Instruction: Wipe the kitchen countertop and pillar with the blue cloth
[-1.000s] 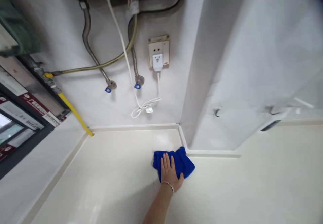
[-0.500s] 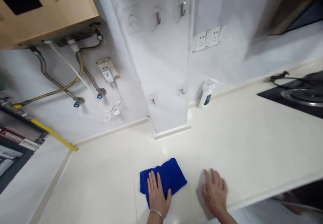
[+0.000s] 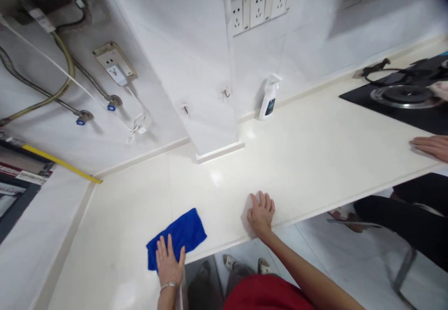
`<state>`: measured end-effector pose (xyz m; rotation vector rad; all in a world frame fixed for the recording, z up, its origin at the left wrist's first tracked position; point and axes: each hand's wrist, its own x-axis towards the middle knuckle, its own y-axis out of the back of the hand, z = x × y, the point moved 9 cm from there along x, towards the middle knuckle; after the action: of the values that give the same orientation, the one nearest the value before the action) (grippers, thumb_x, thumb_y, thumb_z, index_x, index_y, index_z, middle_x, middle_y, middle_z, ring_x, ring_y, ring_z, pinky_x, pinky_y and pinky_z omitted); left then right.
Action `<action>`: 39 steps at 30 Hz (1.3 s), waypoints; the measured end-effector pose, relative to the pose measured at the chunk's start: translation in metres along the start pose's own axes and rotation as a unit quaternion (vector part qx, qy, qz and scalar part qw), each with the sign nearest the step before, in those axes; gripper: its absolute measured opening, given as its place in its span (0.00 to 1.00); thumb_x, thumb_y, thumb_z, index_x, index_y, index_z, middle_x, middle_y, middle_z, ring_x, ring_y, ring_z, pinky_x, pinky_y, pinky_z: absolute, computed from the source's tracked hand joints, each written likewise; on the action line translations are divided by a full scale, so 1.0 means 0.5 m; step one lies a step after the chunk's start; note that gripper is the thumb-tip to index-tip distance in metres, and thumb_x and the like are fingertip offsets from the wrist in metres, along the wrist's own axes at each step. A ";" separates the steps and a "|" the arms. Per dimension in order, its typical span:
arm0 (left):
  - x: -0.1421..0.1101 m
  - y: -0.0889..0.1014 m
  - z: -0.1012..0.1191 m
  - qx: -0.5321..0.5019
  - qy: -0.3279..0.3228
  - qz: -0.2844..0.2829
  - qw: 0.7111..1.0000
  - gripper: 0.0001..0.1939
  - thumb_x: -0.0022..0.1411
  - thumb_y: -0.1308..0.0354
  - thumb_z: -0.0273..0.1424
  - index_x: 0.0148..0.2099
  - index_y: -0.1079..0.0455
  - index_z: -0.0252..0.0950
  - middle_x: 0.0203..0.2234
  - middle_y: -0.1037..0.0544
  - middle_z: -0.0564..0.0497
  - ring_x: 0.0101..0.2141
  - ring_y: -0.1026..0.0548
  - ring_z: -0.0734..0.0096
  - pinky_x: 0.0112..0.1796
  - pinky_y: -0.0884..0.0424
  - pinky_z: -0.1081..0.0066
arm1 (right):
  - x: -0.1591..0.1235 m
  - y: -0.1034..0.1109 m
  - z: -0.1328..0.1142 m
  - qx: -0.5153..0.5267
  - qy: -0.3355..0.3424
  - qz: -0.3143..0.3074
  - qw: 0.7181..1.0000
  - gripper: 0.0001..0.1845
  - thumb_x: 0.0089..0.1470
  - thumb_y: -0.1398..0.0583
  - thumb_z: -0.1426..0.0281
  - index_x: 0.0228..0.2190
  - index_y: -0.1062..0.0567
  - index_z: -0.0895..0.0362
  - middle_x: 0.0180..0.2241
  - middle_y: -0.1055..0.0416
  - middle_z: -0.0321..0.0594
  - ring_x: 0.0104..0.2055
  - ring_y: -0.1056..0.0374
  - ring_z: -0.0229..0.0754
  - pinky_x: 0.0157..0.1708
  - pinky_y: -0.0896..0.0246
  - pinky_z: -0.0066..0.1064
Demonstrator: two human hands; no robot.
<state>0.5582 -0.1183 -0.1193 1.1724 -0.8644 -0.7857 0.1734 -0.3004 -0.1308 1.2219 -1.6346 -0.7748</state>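
A folded blue cloth (image 3: pixel 189 230) lies on the cream countertop (image 3: pixel 315 147), close to the front edge. My left hand (image 3: pixel 169 262) rests flat on the cloth's near left part, its fingers stretched forward and the thumb apart; a bracelet circles that wrist. To the right, my right hand (image 3: pixel 262 213) leans on the bare counter near its edge, fingers slightly spread and holding nothing. A gap of countertop separates this hand from the cloth.
A white spray bottle (image 3: pixel 269 98) stands against the wall, right of the pillar (image 3: pixel 196 91). Farther right is a black cooktop (image 3: pixel 388 109). Another person's hand (image 3: pixel 432 147) lies on the counter there. Hoses (image 3: pixel 72 67) and a plugged-in socket (image 3: pixel 114 63) occupy the left wall.
The view has tilted down and shifted right. My left hand and the blue cloth have slid left along the counter. Another person's hand has come into view at right.
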 end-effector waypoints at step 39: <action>0.022 -0.108 0.535 -0.064 -0.237 -0.036 0.969 0.45 0.61 0.46 0.47 0.72 0.63 0.39 0.72 0.65 0.38 0.69 0.65 0.43 0.65 0.51 0.41 | -0.032 0.054 0.129 -0.034 0.192 0.022 0.981 0.35 0.55 0.50 0.75 0.65 0.46 0.62 0.65 0.43 0.49 0.67 0.49 0.49 0.65 0.52 0.45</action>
<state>0.3227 -0.2564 -0.1271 0.9161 -1.1472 -1.1927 0.1048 -0.2795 -0.1361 1.1975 -1.3032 -0.5228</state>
